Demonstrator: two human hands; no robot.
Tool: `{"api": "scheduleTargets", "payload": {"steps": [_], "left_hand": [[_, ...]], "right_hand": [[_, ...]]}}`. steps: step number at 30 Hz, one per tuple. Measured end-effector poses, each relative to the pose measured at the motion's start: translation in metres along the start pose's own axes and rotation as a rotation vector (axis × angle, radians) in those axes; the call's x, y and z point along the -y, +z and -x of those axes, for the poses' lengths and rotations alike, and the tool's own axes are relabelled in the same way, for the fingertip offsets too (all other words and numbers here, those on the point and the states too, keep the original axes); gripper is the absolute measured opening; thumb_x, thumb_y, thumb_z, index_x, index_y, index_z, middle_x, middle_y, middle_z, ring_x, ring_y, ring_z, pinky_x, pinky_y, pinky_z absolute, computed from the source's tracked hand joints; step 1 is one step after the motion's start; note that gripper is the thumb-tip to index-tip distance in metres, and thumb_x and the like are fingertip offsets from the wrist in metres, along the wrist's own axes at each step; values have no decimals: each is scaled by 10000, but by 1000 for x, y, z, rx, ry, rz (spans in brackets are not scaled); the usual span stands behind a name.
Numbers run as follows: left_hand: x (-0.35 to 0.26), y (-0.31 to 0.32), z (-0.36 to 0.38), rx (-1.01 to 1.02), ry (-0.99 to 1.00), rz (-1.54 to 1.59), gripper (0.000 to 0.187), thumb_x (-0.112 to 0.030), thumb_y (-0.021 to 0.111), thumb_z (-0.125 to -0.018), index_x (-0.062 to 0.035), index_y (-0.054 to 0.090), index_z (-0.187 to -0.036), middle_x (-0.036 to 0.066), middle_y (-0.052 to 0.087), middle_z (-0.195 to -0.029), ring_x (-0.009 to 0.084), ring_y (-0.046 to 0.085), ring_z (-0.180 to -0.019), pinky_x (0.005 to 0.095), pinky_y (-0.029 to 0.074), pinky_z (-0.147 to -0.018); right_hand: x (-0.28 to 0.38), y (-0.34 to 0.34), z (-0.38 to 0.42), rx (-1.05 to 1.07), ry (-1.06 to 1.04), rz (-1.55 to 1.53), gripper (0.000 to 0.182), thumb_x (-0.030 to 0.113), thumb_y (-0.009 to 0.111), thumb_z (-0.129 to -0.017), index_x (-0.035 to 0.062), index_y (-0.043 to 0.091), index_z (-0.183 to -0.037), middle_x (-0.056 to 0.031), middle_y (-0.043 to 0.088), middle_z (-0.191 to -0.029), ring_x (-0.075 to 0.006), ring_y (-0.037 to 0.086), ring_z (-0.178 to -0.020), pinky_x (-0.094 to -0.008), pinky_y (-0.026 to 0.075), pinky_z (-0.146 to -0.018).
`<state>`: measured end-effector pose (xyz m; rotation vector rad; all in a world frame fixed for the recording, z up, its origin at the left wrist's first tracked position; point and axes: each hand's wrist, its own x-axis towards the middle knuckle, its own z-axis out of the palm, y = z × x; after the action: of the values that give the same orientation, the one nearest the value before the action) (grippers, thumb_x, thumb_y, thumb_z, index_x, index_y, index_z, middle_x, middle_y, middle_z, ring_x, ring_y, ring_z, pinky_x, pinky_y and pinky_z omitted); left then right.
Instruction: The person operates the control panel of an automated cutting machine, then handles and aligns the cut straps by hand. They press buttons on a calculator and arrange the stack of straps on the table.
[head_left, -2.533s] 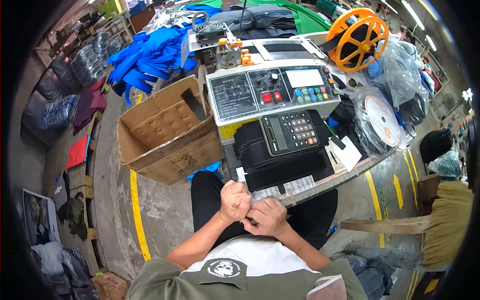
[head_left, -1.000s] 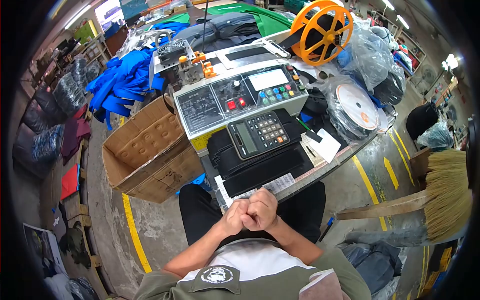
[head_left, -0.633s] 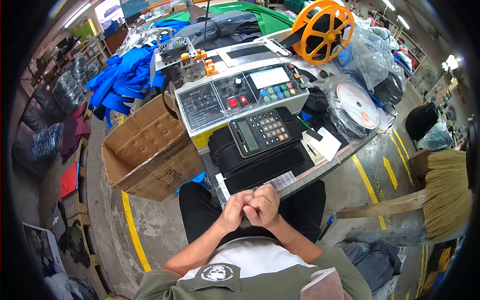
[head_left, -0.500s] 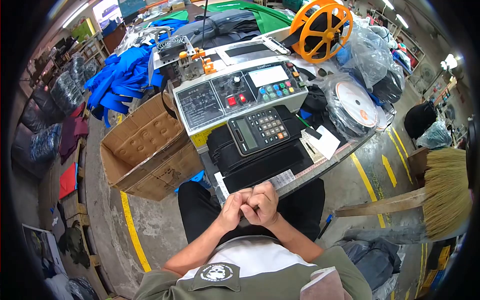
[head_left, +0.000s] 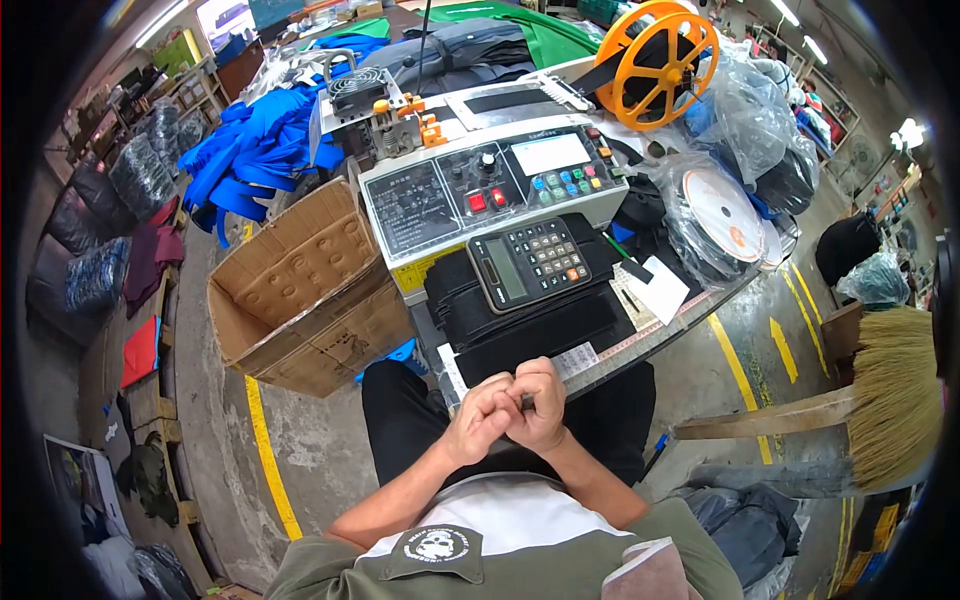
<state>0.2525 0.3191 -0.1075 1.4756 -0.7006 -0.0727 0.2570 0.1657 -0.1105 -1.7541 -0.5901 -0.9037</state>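
Note:
My left hand [head_left: 477, 424] and my right hand [head_left: 538, 404] are closed and pressed against each other at the table's front edge, above my lap. Their fingers are curled together; nothing shows in them, though the insides of both are hidden. Just beyond them lies a stack of black strap pieces [head_left: 470, 318], with a flat black strip [head_left: 540, 340] in front. On the stack rests a calculator [head_left: 528, 263], tilted, its screen to the left. A printed white label [head_left: 577, 359] lies by my right hand, and a narrow white strip [head_left: 452, 371] by my left.
A machine with a control panel [head_left: 480, 190] stands behind the calculator, with an orange reel [head_left: 667, 72] beyond. An open cardboard box [head_left: 300, 350] is at left, below blue straps [head_left: 250, 150]. Plastic-wrapped rolls [head_left: 722, 213] sit at right. A broom [head_left: 895, 395] juts in from the right.
The view has shifted slightly, so the table and machine appear a little lower and further right. My hands stay together, with the fingers and thumbs slightly rearranged.

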Motion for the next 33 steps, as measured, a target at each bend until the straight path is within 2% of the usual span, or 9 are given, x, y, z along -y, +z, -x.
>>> {"api": "scheduleTargets", "payload": {"steps": [1, 2, 5, 8, 17, 23, 33], "left_hand": [[-1, -1, 0, 31, 7, -26, 689, -677, 497, -1101, -13, 598, -946, 75, 544, -969, 203, 548, -900, 357, 457, -804], [3, 1, 1, 12, -10, 18, 530, -544, 639, -1071, -26, 600, -969, 67, 561, -978, 208, 566, -894, 363, 469, -809], [-8, 5, -4, -41, -37, 58, 411, -411, 732, -1049, -27, 610, -967, 66, 570, -979, 190, 565, -893, 349, 472, -810], [1, 4, 0, -52, -103, 167, 336, -323, 777, -1031, -28, 625, -980, 64, 579, -983, 169, 567, -897, 331, 472, -810], [2, 3, 1, -71, -63, 125, 285, -222, 746, -1054, -6, 680, -880, 47, 600, -952, 153, 581, -886, 319, 482, -802], [2, 3, 2, -60, -83, 115, 256, -198, 744, -1051, 2, 719, -893, 51, 613, -962, 152, 595, -886, 315, 489, -794], [2, 1, 0, -55, -62, 136, 218, -159, 749, -1030, 7, 715, -893, 64, 644, -982, 159, 608, -908, 320, 506, -807]], "right_hand": [[-1, 0, 1, 1, 10, -2, 304, 167, 897, -915, 108, 612, -1003, -84, 621, -921, -269, 605, -754, -394, 504, -640], [-2, 0, 3, 2, 19, -3, 306, 149, 899, -901, 104, 615, -1006, -87, 618, -920, -269, 604, -750, -395, 502, -636], [-1, -2, 7, 50, 87, -19, 321, 103, 905, -859, 97, 621, -1008, -87, 606, -921, -263, 598, -735, -383, 496, -621], [5, -1, -3, 6, 43, 49, 337, 87, 919, -842, 97, 624, -1004, -84, 596, -915, -253, 592, -717, -371, 485, -601], [-3, -1, 4, 43, 70, -37, 363, 102, 943, -840, 99, 619, -1003, -96, 621, -926, -255, 609, -711, -375, 481, -577], [-2, -3, 3, 65, 62, -43, 363, 102, 940, -843, 99, 622, -1019, -90, 614, -888, -260, 616, -697, -378, 482, -570], [-2, -2, 1, 52, 15, -27, 346, 101, 933, -831, 113, 647, -1026, -90, 618, -955, -266, 639, -753, -388, 502, -597]]}}
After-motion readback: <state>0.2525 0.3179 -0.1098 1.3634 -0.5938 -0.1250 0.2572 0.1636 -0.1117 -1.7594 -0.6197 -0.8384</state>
